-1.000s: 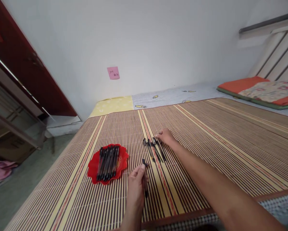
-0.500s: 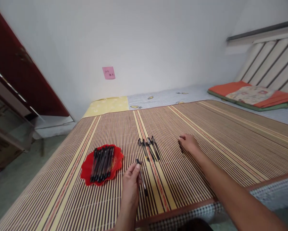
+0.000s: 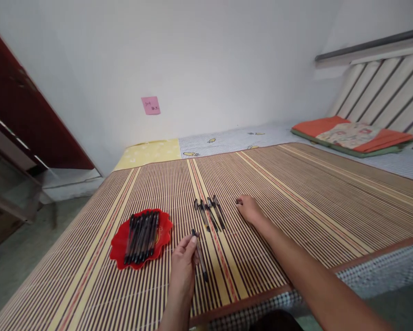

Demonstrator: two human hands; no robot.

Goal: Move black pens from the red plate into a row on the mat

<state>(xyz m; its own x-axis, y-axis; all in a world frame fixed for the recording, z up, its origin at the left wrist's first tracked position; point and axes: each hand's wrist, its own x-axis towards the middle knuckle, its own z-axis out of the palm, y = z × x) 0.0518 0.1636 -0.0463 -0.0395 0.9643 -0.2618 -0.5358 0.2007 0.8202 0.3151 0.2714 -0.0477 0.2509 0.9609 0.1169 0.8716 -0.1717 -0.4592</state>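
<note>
My left hand is closed on a black-ended pen with a clear barrel, held slanting above the striped mat. Thumb and fingers pinch it near its upper end. Further right, my right hand pinches a small black piece, mostly covered by the fingertips; its kind is unclear. Between the hands and a little farther off, several black pens and pen parts lie side by side on the mat. Left of my left hand, a red scalloped plate holds a row of several black pens.
A folded orange and green cloth lies at the back right by the white slatted rail. On the white wall hangs a pink note. Yellow cloth shows behind the mat, and a dark red door stands at left.
My right hand has moved left, closer to the pens on the mat, with the small black piece in its fingers. The left hand still holds its pen. The view has shifted slightly.
</note>
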